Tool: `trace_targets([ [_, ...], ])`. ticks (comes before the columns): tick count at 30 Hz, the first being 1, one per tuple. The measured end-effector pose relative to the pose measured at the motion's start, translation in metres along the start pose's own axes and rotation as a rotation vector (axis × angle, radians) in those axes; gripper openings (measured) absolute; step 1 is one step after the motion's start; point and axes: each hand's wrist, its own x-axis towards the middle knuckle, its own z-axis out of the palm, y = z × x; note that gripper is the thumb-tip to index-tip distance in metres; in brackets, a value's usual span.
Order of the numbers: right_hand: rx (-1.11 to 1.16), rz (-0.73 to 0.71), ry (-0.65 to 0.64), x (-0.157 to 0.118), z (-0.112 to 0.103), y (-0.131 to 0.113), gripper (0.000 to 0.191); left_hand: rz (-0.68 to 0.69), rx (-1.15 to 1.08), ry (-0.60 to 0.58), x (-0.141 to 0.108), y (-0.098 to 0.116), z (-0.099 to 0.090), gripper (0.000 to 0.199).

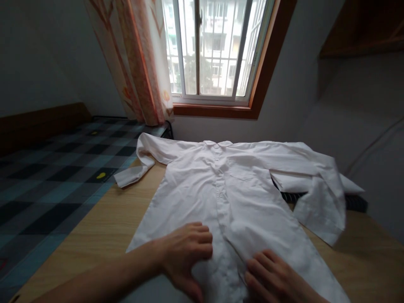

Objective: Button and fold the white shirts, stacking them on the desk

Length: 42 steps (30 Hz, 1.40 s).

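Note:
A white long-sleeved button-up shirt (192, 189) lies front side up on a wooden table, its collar toward the window and its sleeves out to both sides. Over the lower front, left of the button strip, is my left hand (189, 252), its thumb apart from the loosely bent fingers and nothing held between them. My right hand (268, 273) is at the button strip's lower right, fingers curled onto the cloth. A fold in the fabric runs up from those fingertips. The right thumb is hidden.
Folded white cloth (290, 183) and a dark striped item (356, 203) lie under the right sleeve. A bed with a checked cover (63, 168) adjoins the wooden table (91, 219) on the left. Behind are a curtain (135, 63) and a barred window (217, 54).

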Motion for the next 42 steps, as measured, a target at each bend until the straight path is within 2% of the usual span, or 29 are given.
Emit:
trace_targets([
  [2, 0.011, -0.005, -0.038, -0.003, -0.001, 0.004, 0.019, 0.029, 0.035, -0.047, -0.004, 0.017, 0.007, 0.059],
  [4, 0.124, 0.041, -0.085, -0.004, -0.006, 0.009, 0.022, 0.022, 0.058, -0.077, -0.008, 0.029, 0.011, 0.047],
  [6, 0.392, 0.229, -0.166, -0.005, -0.016, 0.016, 0.022, -0.011, 0.038, -0.103, -0.011, 0.035, 0.012, 0.036],
  [8, 0.747, 0.495, -0.248, -0.009, -0.031, 0.028, 0.025, -0.060, -0.029, -0.103, -0.014, 0.035, 0.011, 0.031],
  [10, 1.073, 0.685, -0.243, -0.016, -0.048, 0.041, 0.033, -0.099, -0.121, -0.083, -0.016, 0.034, 0.011, 0.032],
  [12, 1.294, 0.731, -0.169, -0.023, -0.063, 0.050, 0.043, -0.112, -0.196, -0.065, -0.017, 0.031, 0.011, 0.035],
  [14, 1.365, 0.708, -0.189, -0.024, -0.074, 0.052, 0.046, -0.115, -0.230, -0.058, -0.016, 0.030, 0.011, 0.035],
  [20, 1.021, 0.560, -0.699, 0.013, -0.087, 0.034, 0.013, -0.109, -0.262, -0.093, -0.012, 0.030, 0.003, 0.035],
  [22, 0.901, 0.548, -0.760, 0.030, -0.086, 0.036, 0.011, -0.126, -0.261, -0.118, -0.009, 0.025, -0.010, 0.029],
  [24, 0.735, 0.588, -0.666, 0.049, -0.078, 0.044, 0.013, -0.194, -0.212, -0.123, -0.001, 0.013, -0.028, 0.012],
  [26, 0.538, 0.620, -0.492, 0.072, -0.060, 0.055, 0.014, -0.354, -0.158, -0.070, 0.012, -0.005, -0.047, 0.007],
  [28, 0.368, 0.597, -0.378, 0.095, -0.035, 0.064, 0.020, -0.591, -0.176, 0.070, 0.029, -0.029, -0.060, 0.010],
  [29, 0.304, 0.568, -0.366, 0.106, -0.022, 0.067, 0.023, -0.704, -0.207, 0.158, 0.037, -0.041, -0.063, 0.010],
  [31, 0.211, 0.545, -0.402, 0.124, 0.004, 0.069, 0.028, -0.849, -0.260, 0.303, 0.053, -0.062, -0.057, 0.011],
  [33, 0.135, 0.597, -0.450, 0.133, 0.024, 0.069, 0.030, -0.940, -0.282, 0.411, 0.064, -0.078, -0.041, 0.019],
  [35, 0.064, 0.659, -0.460, 0.135, 0.036, 0.068, 0.029, -1.028, -0.341, 0.603, 0.068, -0.086, -0.021, 0.023],
  [38, -0.016, 0.680, -0.433, 0.132, 0.043, 0.066, 0.021, -1.009, -0.402, 0.890, 0.066, -0.087, 0.001, 0.014],
  [40, -0.045, 0.703, -0.427, 0.129, 0.043, 0.066, 0.018, -0.949, -0.364, 0.933, 0.063, -0.084, 0.006, 0.010],
  [42, -0.045, 0.731, -0.429, 0.127, 0.040, 0.068, 0.019, -0.920, -0.300, 0.899, 0.061, -0.080, 0.006, 0.010],
])
